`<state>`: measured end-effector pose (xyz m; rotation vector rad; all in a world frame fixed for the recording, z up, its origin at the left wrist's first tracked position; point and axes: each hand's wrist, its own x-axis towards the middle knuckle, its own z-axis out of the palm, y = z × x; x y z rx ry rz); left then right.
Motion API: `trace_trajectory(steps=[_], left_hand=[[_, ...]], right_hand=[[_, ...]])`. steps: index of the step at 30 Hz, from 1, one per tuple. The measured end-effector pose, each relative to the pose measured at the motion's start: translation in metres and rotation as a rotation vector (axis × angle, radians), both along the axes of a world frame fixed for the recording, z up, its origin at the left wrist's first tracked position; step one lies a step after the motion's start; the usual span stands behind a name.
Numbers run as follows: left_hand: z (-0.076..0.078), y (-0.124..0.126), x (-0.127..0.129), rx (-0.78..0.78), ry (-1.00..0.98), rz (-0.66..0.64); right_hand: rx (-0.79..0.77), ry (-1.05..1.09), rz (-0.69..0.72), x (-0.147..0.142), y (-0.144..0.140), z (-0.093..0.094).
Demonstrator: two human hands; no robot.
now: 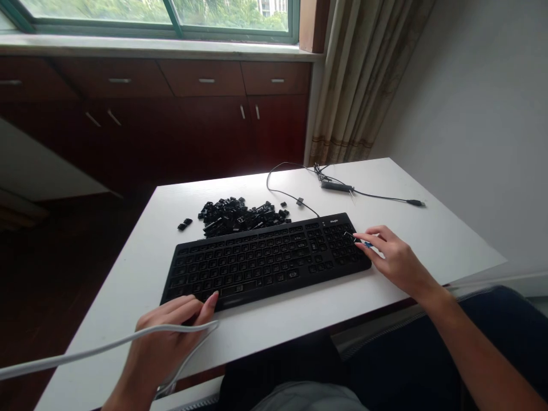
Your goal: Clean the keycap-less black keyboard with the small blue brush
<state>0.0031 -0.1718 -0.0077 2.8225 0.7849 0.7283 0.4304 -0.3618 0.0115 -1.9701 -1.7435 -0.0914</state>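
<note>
White desk (428,240): keyboard (265,260) lengthwise left-right; right hand (391,257) pinches puller (357,240) (left hand (171,337) flat, empty).

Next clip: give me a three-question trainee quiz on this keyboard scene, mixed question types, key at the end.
1. True or false: the pile of loose keycaps lies on the table behind the keyboard.
2. What does the right hand hold at the keyboard's right end? A) a small tool with a blue handle B) a screwdriver with a red handle C) nothing
3. Fill in: the left hand rests at the keyboard's front edge, with a white ____ across it.

Key: 1 true; 2 A; 3 cable.
</note>
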Motion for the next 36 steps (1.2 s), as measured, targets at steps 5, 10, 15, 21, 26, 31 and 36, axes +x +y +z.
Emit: trace_trajectory(steps=[5, 10, 15, 21, 26, 31, 36], left_hand=[[0.000, 0.001, 0.000, 0.015, -0.005, -0.014], [0.000, 0.001, 0.000, 0.026, -0.020, -0.018], [0.001, 0.001, 0.000, 0.019, -0.006, -0.013], [0.005, -0.003, 0.004, -0.010, 0.002, 0.026], [0.004, -0.003, 0.001, -0.030, -0.006, 0.034], [0.007, -0.001, 0.010, -0.179, -0.019, -0.046], [0.034, 0.003, 0.072, -0.208, 0.056, -0.203]], right_hand=[[-0.087, -0.038, 0.032, 0.006, 0.006, -0.001], [-0.104, -0.062, 0.063, 0.010, 0.012, 0.005], [-0.108, -0.088, 0.100, 0.014, 0.017, 0.009], [-0.089, -0.068, 0.147, 0.018, 0.017, 0.011], [-0.084, -0.042, 0.173, 0.015, 0.013, 0.014], [-0.042, 0.113, 0.186, 0.003, 0.005, 0.018], [-0.071, 0.173, 0.202, -0.004, 0.001, 0.020]])
